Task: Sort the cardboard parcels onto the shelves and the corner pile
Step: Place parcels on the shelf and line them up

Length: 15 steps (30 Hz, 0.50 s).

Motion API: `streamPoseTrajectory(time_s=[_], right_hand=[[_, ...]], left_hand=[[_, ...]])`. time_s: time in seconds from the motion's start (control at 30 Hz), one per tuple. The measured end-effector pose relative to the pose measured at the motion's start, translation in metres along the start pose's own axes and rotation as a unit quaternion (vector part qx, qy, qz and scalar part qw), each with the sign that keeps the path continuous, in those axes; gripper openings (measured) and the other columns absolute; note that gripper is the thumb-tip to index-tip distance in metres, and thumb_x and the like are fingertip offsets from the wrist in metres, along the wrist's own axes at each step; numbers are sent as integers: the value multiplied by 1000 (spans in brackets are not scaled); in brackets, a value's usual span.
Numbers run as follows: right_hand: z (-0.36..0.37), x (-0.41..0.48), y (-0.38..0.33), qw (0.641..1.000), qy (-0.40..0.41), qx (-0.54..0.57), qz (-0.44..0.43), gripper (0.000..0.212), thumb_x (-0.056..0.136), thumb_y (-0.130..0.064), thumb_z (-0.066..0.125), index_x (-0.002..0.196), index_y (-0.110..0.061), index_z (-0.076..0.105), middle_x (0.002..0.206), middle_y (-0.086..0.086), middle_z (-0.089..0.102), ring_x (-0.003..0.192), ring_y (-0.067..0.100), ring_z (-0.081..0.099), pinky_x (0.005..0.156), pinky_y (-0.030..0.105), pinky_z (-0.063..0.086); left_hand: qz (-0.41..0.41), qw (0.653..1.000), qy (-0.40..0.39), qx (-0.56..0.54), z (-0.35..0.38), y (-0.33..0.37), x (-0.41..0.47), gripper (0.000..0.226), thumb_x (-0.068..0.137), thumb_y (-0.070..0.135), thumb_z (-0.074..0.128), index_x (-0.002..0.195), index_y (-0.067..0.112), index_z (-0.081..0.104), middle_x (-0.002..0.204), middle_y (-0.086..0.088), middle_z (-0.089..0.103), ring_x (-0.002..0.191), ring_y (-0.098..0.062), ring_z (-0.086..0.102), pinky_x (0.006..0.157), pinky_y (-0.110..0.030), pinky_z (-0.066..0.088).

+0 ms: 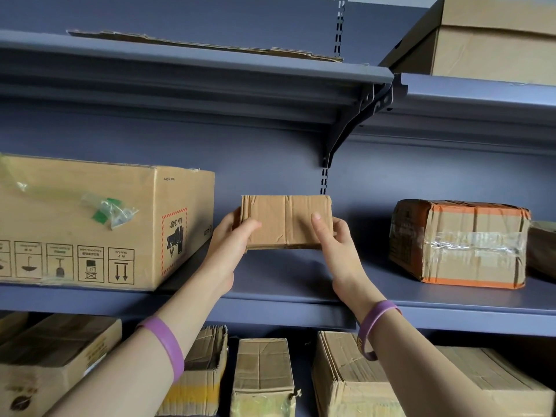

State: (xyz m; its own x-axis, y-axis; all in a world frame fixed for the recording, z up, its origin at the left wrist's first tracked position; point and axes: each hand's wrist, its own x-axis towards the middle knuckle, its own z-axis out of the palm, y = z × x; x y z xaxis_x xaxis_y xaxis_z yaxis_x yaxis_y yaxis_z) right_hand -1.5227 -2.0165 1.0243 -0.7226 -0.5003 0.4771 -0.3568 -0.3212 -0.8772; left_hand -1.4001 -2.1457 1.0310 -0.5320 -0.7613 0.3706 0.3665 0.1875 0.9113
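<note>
A small creased brown cardboard parcel (285,219) is held up just above the middle grey shelf (270,284), near its back wall. My left hand (231,245) grips its left end, thumb across the front face. My right hand (337,245) grips its right end, thumb up on the front. Both wrists carry purple bands. Whether the parcel's lower edge touches the shelf cannot be told.
A large box with a UN3481 label (99,227) stands on the same shelf to the left. A taped box with orange stripes (460,245) sits to the right. Several parcels (264,377) fill the shelf below. Flat cardboard (204,45) and a big box (493,40) lie on the top shelf.
</note>
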Motion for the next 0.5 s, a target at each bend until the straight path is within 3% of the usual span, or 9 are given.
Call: streamPoseTrajectory(time_s=[0.1,0.2,0.3,0.37,0.5], right_hand=[[0,3,4,1000,15,-20,-6,36,92,-34,67,120,-18,51,103,-2,64,94,9,61,79,18,44],[1,4,5,999,21,-37,-3,33,92,-23,68,119,-16,51,103,1,64,94,13,62,87,25,49],[1,4,7,998,17,-52,-5,36,91,-15,69,119,-17,48,102,-2,62,94,11,61,85,24,48],[0,4,8,998,12,-61,-10,39,89,-11,71,118,-19,47,106,-2,62,99,13,61,85,23,48],[2,2,6,997,-13,-79,-21,56,78,-13,82,120,-18,45,110,-6,62,103,8,62,87,23,50]], left_hand=[[12,1000,-8,5,1,1,-1,36,85,16,64,120,25,64,115,8,69,112,-9,59,87,-24,41],[-6,1000,-8,-9,2,5,-2,50,74,41,65,122,27,59,120,8,65,115,-10,57,93,-31,39],[-14,1000,11,-19,3,7,-1,39,87,57,62,115,30,58,117,12,62,110,-5,56,93,-30,40],[2,999,27,-33,2,4,-1,33,91,51,62,114,28,58,114,16,61,105,4,54,86,-20,38],[42,997,46,-44,1,0,-2,19,95,20,64,111,26,55,108,17,61,93,11,54,66,-4,40]])
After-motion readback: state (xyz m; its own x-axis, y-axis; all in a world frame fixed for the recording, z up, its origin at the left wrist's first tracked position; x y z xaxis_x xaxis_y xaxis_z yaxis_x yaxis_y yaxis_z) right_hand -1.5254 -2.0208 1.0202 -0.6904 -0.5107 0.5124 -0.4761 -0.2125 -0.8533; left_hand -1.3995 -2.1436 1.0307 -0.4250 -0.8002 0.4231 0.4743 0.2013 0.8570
